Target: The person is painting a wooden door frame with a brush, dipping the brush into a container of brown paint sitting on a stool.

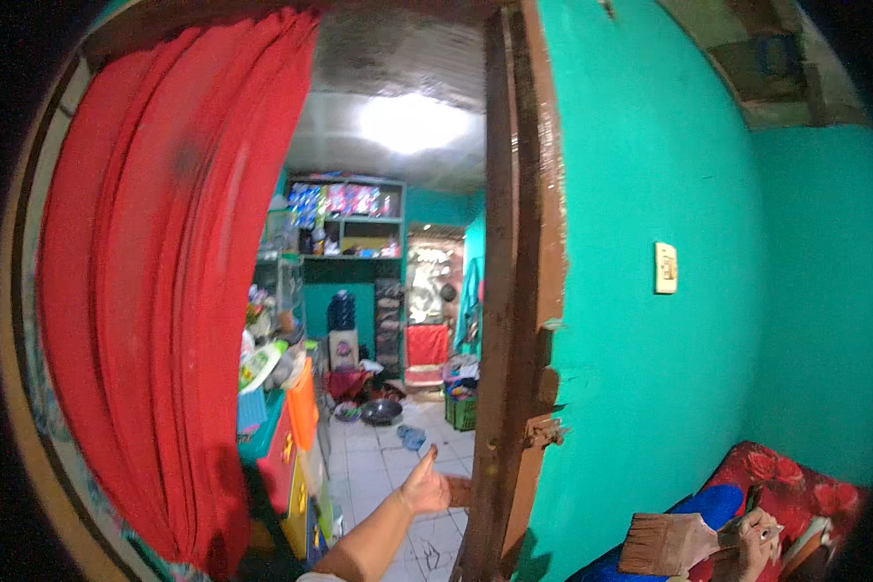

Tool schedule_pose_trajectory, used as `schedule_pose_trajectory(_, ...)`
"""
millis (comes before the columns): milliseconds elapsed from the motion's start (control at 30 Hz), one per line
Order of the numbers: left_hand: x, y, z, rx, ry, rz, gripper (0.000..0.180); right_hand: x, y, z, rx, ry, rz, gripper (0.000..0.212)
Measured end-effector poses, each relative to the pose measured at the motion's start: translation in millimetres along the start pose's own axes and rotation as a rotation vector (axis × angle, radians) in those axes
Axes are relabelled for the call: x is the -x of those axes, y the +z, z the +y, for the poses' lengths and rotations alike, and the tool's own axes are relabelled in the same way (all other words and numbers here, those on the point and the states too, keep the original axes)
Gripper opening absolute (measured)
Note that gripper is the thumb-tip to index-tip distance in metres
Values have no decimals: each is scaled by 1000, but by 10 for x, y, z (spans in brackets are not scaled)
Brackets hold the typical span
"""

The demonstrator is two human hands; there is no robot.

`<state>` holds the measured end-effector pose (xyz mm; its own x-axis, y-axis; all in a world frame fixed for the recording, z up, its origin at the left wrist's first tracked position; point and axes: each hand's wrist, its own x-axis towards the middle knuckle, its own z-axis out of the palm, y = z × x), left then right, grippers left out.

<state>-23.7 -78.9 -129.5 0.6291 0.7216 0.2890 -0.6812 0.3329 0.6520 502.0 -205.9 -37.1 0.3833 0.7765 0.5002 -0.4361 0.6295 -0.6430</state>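
My left hand [429, 490] reaches into the doorway with its thumb stretched up. Its other fingers extend to the inner edge of the brown wooden door frame [507, 291], where their tips are partly hidden; whether they press on the wood is unclear. At the lower right, my right hand [759, 545] is closed around the handle of a wide paintbrush [650, 545]. The brush's brown bristles point left, toward the turquoise wall [640, 388], and look apart from it.
A red curtain [165, 291] hangs at the left of the doorway. Beyond it are a colourful drawer cabinet [286, 466], blue slippers [412, 437], a dark basin [382, 412] and a green crate [461, 413]. A light switch [665, 269] is on the wall above red floral bedding [781, 475].
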Motion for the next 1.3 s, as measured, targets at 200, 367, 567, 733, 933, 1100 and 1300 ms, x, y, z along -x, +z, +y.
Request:
schedule_pose_trajectory(200, -43, -193, -4, -65, 31, 196, 104, -35, 320, 197, 24, -193, -400, 8)
schedule_pose_trajectory(367, -351, 16, -91, -15, -5, 121, 105, 16, 298, 354, 449, -342, -540, 46)
schedule_pose_trajectory(567, 212, 185, -258, 238, -3, -290, 108, 409, 956, 612, 301, -139, -984, 45)
schedule_pose_trajectory(733, 538, -435, -457, 11, 187, -1, 100, 721, 1394, 872, 303, 10, -1284, 34)
schedule_pose_trajectory(933, 1713, 50, -372, -254, 620, 983, 93, 917, 1710, 1265, 484, 333, -1354, 27)
schedule_pose_trajectory(1100, 2683, 159, -585, -412, 675, 1158, 73, 1089, 1721, 1770, 469, 473, -1446, 22)
schedule_pose_trajectory(1300, 3339, 661, -744, -594, 812, 1432, 65, 1273, 1781, 2110, 595, 630, -1547, 23)
